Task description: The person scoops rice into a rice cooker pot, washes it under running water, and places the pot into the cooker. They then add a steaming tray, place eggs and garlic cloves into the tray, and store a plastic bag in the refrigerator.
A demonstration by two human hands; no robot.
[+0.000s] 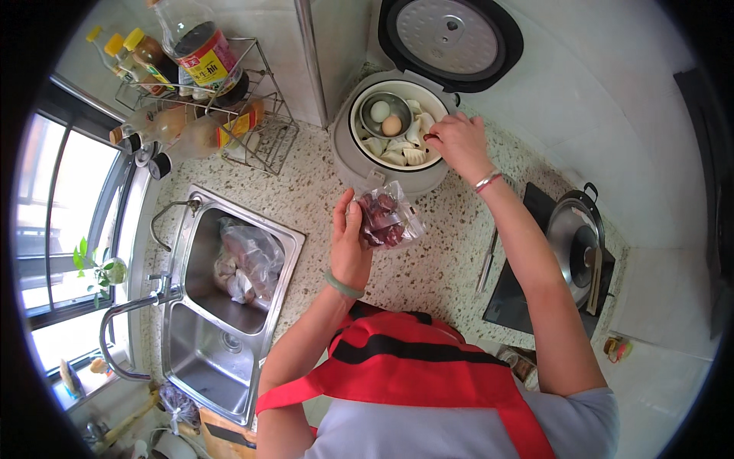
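Observation:
My left hand (349, 246) grips a clear plastic bag (391, 220) of dark red dates, held in front of the rice cooker (345, 170). Over the cooker's right rim, my right hand (462, 145) pinches a small dark red date (433, 137) at its fingertips. Inside the cooker, pale dumplings (414, 156) lie around a small metal bowl (365, 109). Two eggs, a whitish one (380, 112) and a brown one (391, 125), rest in that bowl. The cooker's lid (451, 42) is raised at the back.
A double sink (264, 336) with a plastic bag (254, 264) in it is at the left. A wire rack (277, 136) of bottles stands at the back left. On the right, a lidded pan (573, 237) sits on a black cooktop (508, 294), and a thin metal utensil (487, 262) lies beside it.

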